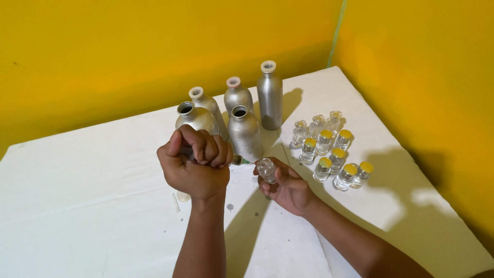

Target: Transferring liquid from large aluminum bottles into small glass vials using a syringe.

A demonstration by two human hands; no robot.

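Both hands are closed: left hand (195, 164) fisted on what is probably a syringe (237, 160), right hand (288, 188) on a vial (266, 170). Tip is best kept centred.

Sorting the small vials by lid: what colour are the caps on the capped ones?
Yellow caps on the small clear vials, seen best in the head view.

brushed matt metal bottles (242, 116), clear glossy glass vials (329, 149) with yellow caps, on a white matt table (92, 206).
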